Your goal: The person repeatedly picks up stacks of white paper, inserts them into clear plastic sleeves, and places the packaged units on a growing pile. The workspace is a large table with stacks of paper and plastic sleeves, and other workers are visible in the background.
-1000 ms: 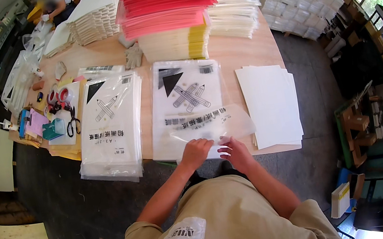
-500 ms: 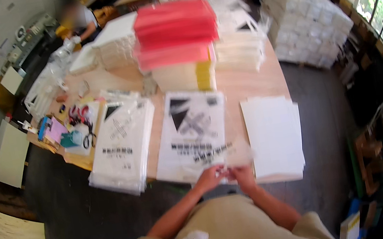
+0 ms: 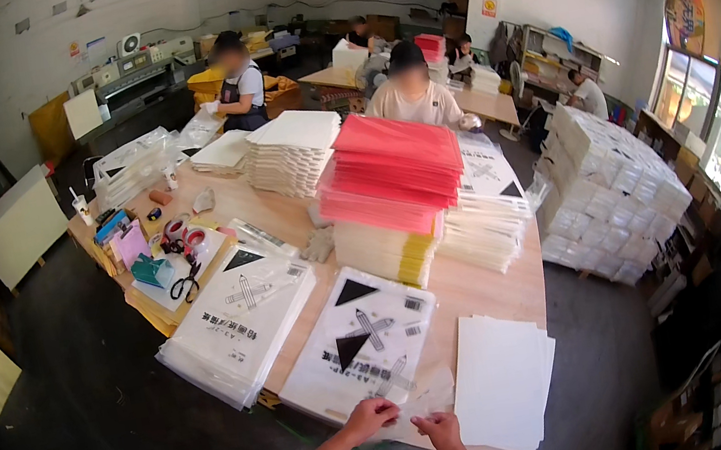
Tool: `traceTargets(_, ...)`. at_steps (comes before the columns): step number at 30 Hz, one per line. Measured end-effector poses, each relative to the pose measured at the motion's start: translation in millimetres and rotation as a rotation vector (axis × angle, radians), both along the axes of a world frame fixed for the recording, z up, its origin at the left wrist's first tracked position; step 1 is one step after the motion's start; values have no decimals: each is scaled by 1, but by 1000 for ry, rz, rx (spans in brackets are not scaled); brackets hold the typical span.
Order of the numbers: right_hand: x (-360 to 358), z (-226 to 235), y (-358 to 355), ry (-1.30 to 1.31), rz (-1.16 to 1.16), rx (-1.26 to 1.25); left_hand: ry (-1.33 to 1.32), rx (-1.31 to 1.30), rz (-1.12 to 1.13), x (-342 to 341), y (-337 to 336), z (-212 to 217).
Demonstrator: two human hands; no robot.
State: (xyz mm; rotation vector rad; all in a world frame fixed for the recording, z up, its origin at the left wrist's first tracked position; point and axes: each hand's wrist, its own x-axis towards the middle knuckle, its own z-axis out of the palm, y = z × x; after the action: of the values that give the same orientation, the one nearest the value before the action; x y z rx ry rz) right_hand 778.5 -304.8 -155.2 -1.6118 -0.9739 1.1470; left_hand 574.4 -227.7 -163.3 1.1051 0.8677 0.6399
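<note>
Both hands are at the near edge of the table. My left hand (image 3: 372, 419) is closed, fingers pinched at the edge of a clear plastic bag (image 3: 429, 395). A little to the right, my right hand (image 3: 440, 429) pinches the same bag's near edge. The thin bag is hard to make out; part of its black pencil print lies over a stack of printed plastic bags (image 3: 344, 354). Right of the hands lies a stack of white paper sheets (image 3: 503, 377). Another pile of filled, printed bags (image 3: 238, 317) lies to the left.
A tall stack of red and white sheets (image 3: 395, 172) stands beyond the hands. Scissors (image 3: 186, 283) and tape rolls (image 3: 177, 229) lie at the table's left. Wrapped white packs (image 3: 611, 183) are piled on the floor at right. A person (image 3: 413, 97) works across the table.
The view has tilted up, showing more of the room. My hands have moved slightly apart at the bag's edge.
</note>
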Motion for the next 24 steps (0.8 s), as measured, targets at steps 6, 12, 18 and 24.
traceTargets(6,60,-6,-8,-441,-196,18,-455,-373,396,-24,3,37)
traceTargets(12,41,31,1,-220,-282,149,-29,-3,216,-28,-4,44)
traceTargets(18,9,79,4,-279,-56,144,49,6,244,-30,4,76)
traceTargets(24,0,87,17,-356,132,69,430,302,111,-33,16,35)
